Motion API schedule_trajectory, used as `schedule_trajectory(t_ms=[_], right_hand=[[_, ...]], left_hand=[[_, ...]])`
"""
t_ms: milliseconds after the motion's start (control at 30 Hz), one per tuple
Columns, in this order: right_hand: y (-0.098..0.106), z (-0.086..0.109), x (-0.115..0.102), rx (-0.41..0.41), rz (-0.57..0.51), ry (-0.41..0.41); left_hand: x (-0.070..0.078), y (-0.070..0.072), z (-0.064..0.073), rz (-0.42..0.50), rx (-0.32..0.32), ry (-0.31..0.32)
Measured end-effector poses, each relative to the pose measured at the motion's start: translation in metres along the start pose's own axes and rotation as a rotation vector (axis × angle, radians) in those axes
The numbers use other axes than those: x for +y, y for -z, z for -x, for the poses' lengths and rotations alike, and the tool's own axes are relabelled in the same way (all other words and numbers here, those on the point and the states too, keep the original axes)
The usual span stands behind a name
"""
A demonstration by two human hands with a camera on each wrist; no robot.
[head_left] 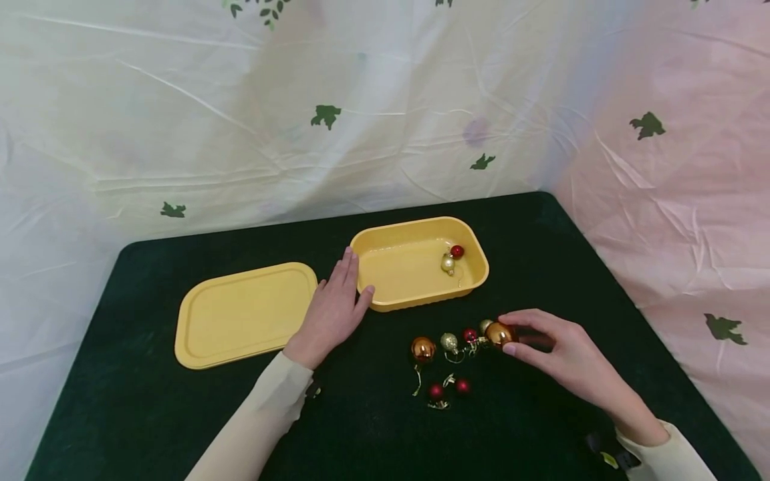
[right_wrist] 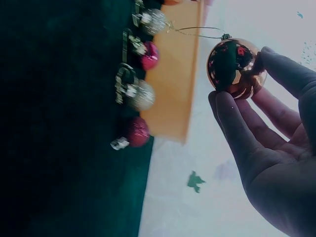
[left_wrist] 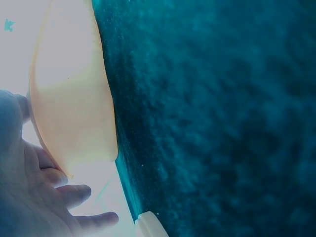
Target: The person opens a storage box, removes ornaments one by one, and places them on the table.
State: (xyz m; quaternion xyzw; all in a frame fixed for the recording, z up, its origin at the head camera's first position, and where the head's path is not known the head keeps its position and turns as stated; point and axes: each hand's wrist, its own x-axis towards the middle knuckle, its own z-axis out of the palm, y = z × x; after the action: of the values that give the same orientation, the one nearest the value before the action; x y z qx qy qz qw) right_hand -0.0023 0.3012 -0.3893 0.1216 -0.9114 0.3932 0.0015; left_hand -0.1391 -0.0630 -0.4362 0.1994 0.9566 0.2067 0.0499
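My right hand (head_left: 562, 349) pinches a shiny copper Christmas bauble (head_left: 499, 333) between thumb and fingertips, over the right end of a group of small baubles. A gold cord trails from its cap in the right wrist view. My left hand (head_left: 333, 312) lies against the left end of a yellow plastic box (head_left: 415, 305), fingers extended along its rim. Inside the box, toward the right, are a small red bauble (head_left: 457, 252) and a pale gold bauble (head_left: 448, 263). The left wrist view shows the box wall (left_wrist: 74, 113) with fingers at its edge.
A yellow lid (head_left: 243, 314) lies flat left of the box. In front of the box lie another copper bauble (head_left: 424, 349), a glittery pale gold one (head_left: 448, 342) and several red ones (head_left: 436, 391), with cords. A printed cloth (head_left: 385, 133) hangs behind the dark green table.
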Motion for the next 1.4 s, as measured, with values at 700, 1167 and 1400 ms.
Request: schedule_trajectory(t_ms=[700,1167,1400], right_hand=[[-0.035,0.015,0.023,-0.115,-0.100,-0.127],[-0.040,0.016,0.031,-0.167,-0.092,-0.133],[-0.038,0.015,0.030,-0.178,-0.110,-0.139]], left_hand=[[0.000,0.000,0.000,0.005,0.004,0.002],[0.000,0.001,0.000,0.014,0.012,0.000],[0.000,0.001,0.000,0.014,0.011,0.001]])
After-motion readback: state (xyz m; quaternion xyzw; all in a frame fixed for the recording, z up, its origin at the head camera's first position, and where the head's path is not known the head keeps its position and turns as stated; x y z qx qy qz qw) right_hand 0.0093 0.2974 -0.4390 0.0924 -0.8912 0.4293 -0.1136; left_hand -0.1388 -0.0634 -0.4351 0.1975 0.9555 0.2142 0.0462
